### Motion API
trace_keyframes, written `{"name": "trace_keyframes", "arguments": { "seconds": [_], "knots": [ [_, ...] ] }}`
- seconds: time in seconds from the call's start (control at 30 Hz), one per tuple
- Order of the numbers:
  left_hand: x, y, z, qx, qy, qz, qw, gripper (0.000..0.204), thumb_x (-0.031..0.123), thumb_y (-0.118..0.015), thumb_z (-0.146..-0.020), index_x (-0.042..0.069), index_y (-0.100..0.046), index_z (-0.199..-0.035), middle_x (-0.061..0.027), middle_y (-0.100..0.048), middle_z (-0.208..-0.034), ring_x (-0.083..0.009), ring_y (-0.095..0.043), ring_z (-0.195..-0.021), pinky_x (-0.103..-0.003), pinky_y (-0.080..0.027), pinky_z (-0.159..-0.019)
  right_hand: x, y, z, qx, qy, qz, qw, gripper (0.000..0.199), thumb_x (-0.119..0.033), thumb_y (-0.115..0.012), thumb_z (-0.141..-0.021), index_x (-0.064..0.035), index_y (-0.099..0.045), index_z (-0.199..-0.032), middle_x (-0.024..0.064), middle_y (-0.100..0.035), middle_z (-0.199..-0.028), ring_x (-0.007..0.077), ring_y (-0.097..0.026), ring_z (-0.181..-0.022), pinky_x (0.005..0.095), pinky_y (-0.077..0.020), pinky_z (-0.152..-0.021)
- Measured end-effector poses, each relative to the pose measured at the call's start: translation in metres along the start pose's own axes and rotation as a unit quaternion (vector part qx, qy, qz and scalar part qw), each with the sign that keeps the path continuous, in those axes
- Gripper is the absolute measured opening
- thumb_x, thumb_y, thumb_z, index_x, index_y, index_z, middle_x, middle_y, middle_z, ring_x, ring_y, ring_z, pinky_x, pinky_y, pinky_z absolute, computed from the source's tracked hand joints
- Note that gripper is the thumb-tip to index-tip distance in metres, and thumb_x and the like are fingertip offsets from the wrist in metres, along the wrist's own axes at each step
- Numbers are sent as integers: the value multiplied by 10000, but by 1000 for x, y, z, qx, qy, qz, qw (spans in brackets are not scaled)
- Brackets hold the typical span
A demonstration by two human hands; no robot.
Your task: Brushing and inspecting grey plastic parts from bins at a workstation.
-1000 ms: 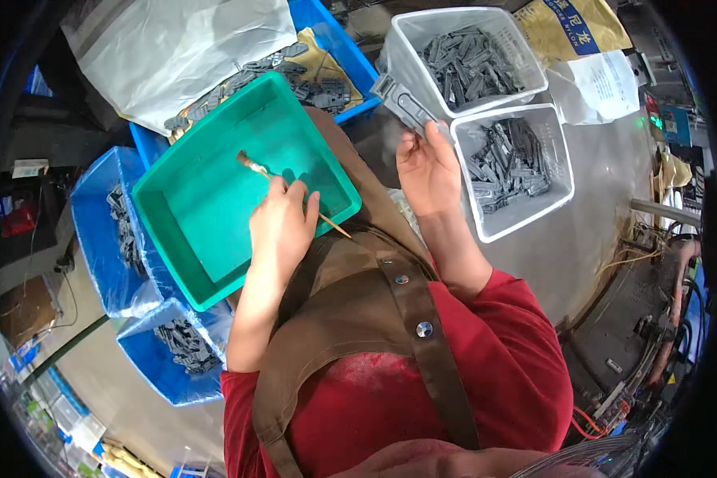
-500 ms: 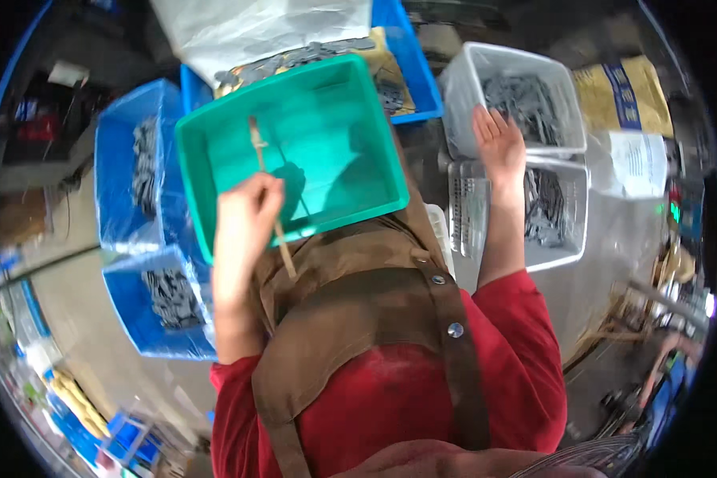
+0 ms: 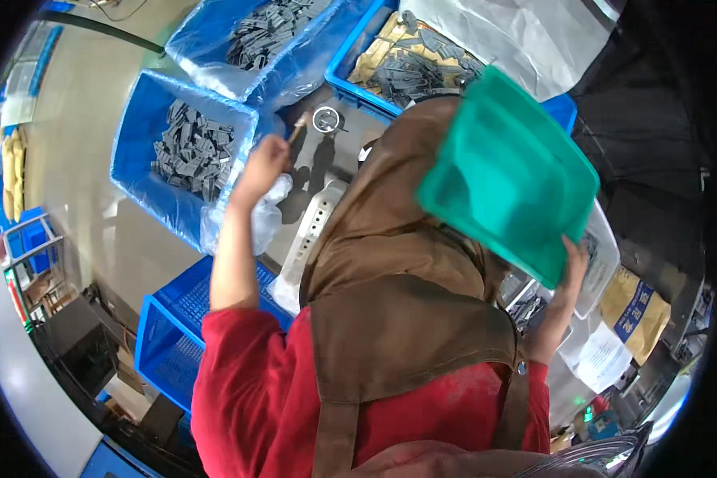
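Note:
My left hand (image 3: 264,163) is closed around a thin wooden stick (image 3: 299,127), of which only the upper end shows past the fingers. It is held over the gap between a plastic-lined blue bin of small dark grey parts (image 3: 195,151) and my lap. With its fingers at the near right edge, my right hand (image 3: 573,267) grips a green plastic tray (image 3: 518,183). The tray is tilted and slightly blurred, over my right knee, and nothing shows inside it.
Another lined blue bin (image 3: 275,88) and a blue crate with paper and grey parts (image 3: 366,92) stand ahead. An empty blue basket (image 3: 179,350) is at left. White bins (image 3: 605,271) are partly behind the tray, beside a tan sack (image 3: 633,311). A white roll (image 3: 325,119) lies on the floor.
My view has swung to the left. The green tray has left my lap and is now tilted at the right in my right hand, which was open before. My left hand still holds the stick, away from the tray.

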State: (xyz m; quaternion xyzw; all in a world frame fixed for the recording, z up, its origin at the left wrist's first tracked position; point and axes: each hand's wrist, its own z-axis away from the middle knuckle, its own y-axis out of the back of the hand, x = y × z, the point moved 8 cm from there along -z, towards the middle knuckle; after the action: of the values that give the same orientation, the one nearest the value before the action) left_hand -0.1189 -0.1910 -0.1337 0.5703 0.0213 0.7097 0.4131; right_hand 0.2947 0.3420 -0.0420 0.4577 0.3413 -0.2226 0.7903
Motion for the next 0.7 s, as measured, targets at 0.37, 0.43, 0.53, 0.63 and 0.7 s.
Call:
{"name": "trace_keyframes", "arguments": {
  "seconds": [0.37,0.43,0.53,0.63,0.7],
  "knots": [
    [-132,-139,-144,-114,58,-217,968,301,178,-523,-800,10,-560,-1047,-265,-606,-953,-425,-567,-940,-450,-466,-795,-61,81,-75,155,-5,-125,980,387,-156,-634,-762,68,-551,-1067,131,-603,-960,225,-599,-816,320,-478,-733],
    [-134,-134,-147,-131,36,-202,970,309,177,-527,-799,8,-551,-1057,-263,-603,-970,-417,-566,-950,-446,-463,-796,-61,64,-120,98,-38,-103,989,364,-164,-636,-760,70,-564,-1030,124,-610,-940,214,-598,-805,311,-474,-718],
    [-126,-108,-146,-139,61,-210,966,278,129,-538,-790,6,-545,-1039,-238,-604,-984,-406,-563,-962,-424,-455,-810,-54,13,-190,-21,-24,-45,998,358,-179,-602,-797,70,-565,-1051,109,-614,-947,179,-591,-829,296,-467,-739],
    [-26,-86,-153,-75,-35,-186,979,231,28,-524,-798,11,-553,-1026,-174,-616,-957,-310,-591,-923,-353,-447,-816,-37,-63,-243,-103,-29,-28,994,325,-156,-583,-802,51,-569,-1052,105,-616,-925,165,-592,-810,283,-470,-722],
    [17,-92,-166,-99,-4,-132,986,220,-8,-518,-810,13,-557,-1025,-150,-611,-965,-230,-582,-928,-318,-438,-815,-64,-137,-249,-136,-2,-17,991,333,-164,-592,-799,46,-570,-1057,95,-617,-936,165,-590,-821,281,-473,-724]
  ]
}}
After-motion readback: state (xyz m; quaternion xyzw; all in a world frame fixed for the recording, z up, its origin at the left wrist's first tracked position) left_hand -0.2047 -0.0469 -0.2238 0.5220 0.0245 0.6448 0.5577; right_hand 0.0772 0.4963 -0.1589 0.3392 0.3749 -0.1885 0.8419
